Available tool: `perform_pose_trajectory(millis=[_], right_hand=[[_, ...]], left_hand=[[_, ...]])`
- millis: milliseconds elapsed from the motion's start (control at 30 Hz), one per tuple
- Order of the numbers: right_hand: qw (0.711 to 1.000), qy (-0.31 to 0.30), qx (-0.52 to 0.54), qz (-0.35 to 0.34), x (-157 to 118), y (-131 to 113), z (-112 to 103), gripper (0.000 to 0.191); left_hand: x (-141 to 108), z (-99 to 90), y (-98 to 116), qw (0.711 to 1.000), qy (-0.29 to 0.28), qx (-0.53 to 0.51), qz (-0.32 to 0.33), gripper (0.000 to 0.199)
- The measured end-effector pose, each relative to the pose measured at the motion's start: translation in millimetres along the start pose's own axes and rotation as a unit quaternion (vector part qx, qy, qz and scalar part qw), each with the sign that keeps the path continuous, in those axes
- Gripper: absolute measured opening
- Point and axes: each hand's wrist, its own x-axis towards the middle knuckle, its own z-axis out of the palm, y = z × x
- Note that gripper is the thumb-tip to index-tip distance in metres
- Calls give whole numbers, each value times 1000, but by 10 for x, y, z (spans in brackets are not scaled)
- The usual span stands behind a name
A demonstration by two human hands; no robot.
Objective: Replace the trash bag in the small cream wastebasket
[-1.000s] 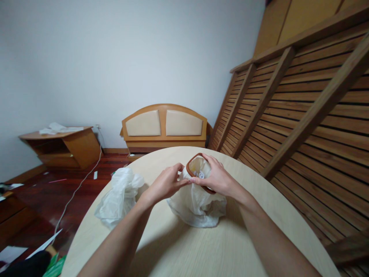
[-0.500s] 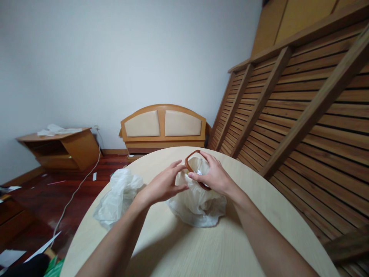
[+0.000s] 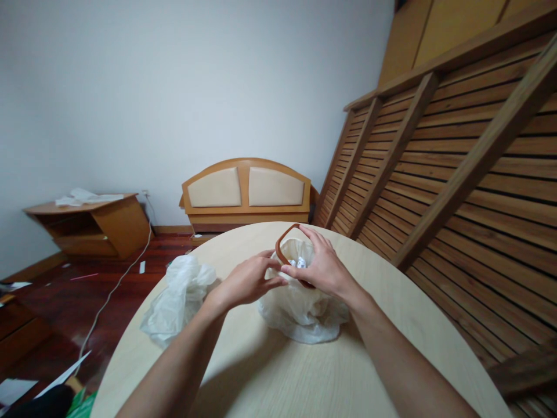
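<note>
A brown ring-shaped frame (image 3: 281, 247) with rounded corners stands tilted over a white plastic bag (image 3: 304, 316) on the round table. My right hand (image 3: 326, 264) grips the frame's right side, thumb in front and fingers at its top. My left hand (image 3: 255, 278) is at the frame's left edge, its fingers curved and apart from the thumb, the fingertips against the bag's mouth or the frame. Small white and blue crumpled bits (image 3: 299, 263) show inside the bag's opening. What supports the bag inside is hidden.
A second crumpled white plastic bag (image 3: 180, 296) lies left of my left forearm on the pale round table (image 3: 270, 377). Beyond are a wooden headboard (image 3: 248, 186), a low cabinet (image 3: 104, 226) and leaning slatted wood panels (image 3: 435, 168). A cable (image 3: 117, 284) crosses the floor.
The brown frame has shifted slightly left and tilted more, and my left fingers have come up against its left edge. The bag has moved a little right.
</note>
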Motion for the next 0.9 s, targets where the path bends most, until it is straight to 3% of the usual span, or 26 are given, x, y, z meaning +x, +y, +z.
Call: perform_pose_trajectory(millis=[167, 333, 567, 700, 900], right_hand=[[1000, -9, 16, -3, 5, 31, -21, 105], [996, -33, 65, 42, 8, 92, -73, 117], [997, 7, 61, 56, 37, 205, -153, 115], [994, 59, 51, 74, 94, 399, -268, 109], [969, 101, -106, 199, 38, 834, -385, 113]], left_hand=[[0, 12, -37, 1000, 1, 19, -2, 33], [-15, 33, -12, 999, 0, 32, -35, 33], [-10, 43, 17, 997, -10, 55, -56, 26], [-15, 15, 33, 996, -13, 73, -56, 25], [-25, -27, 31, 983, -15, 129, -130, 27]])
